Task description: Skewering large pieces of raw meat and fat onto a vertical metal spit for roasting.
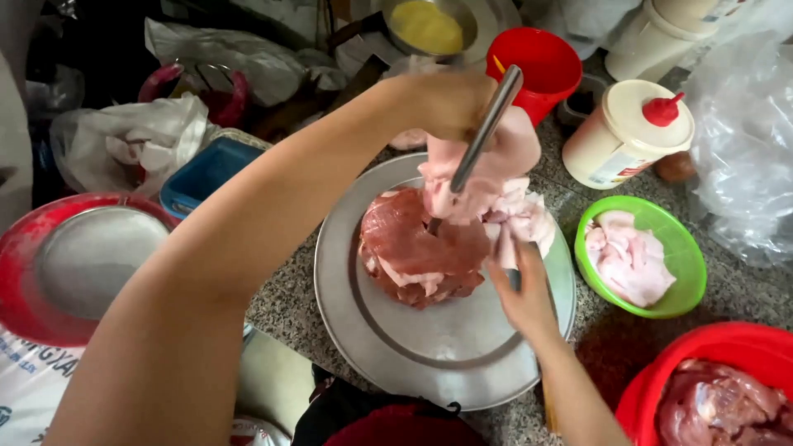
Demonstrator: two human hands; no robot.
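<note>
A pale pink slab of raw meat [487, 177] sits threaded on an upright metal skewer [486, 128], just above a stack of darker red meat [417, 244] at the centre of a round steel tray [429, 347] on the speckled stone counter [277, 306]. The left hand [442, 103] reaches over from above, its grip clenched on the top of the pale slab near the skewer. The right hand [520, 289] comes up from below, its grip grasping the slab's lower edge beside the stack. Right of the tray, a green bowl [690, 272] holds more pale pieces; a red basin [727, 343] at the lower right holds red cuts. Behind stand a cream sauce bottle with a red nozzle [628, 132], a red cup [545, 62] and a pan of yellow liquid [425, 25]. A lidded red basin [25, 272] sits at far left.
</note>
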